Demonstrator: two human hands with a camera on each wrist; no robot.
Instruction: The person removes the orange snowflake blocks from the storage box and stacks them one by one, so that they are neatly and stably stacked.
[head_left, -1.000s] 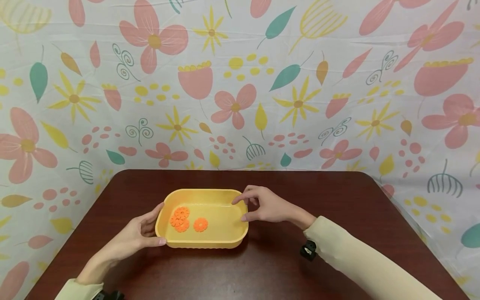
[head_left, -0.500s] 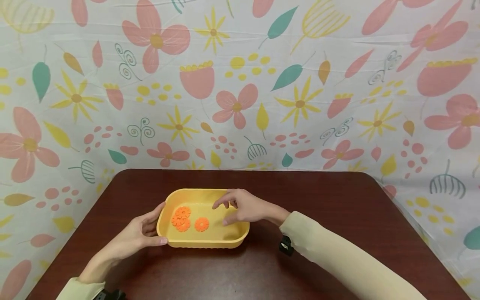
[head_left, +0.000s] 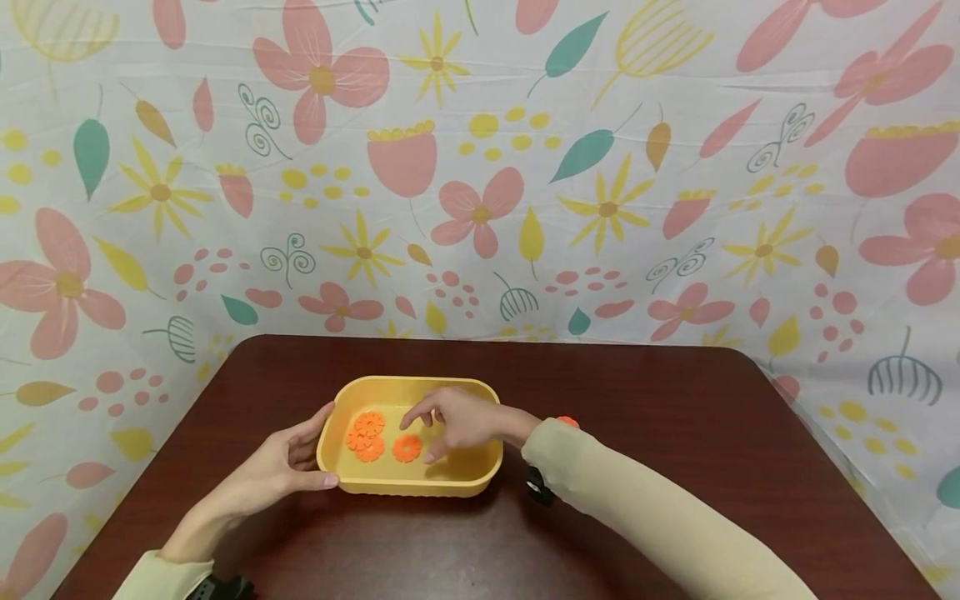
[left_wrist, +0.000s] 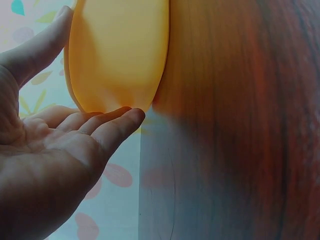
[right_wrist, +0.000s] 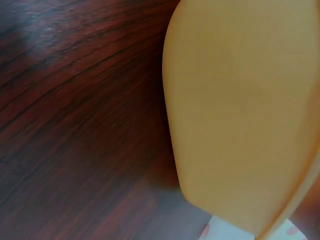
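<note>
The right hand (head_left: 461, 417), thumb and forefinger parted, seemingly empty, is inside a yellow tray (head_left: 408, 488); one orange flower-shaped disc (head_left: 407, 448) lies just left of the thumb. The left hand (head_left: 273, 467) grips the tray's left end.

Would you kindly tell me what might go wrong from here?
The right hand, close to the lone orange piece, might nudge it aside. The overlapping orange pieces towards the left of the yellow tray could slide or lift together. The right sleeve might brush the orange item partly hidden behind it.
</note>
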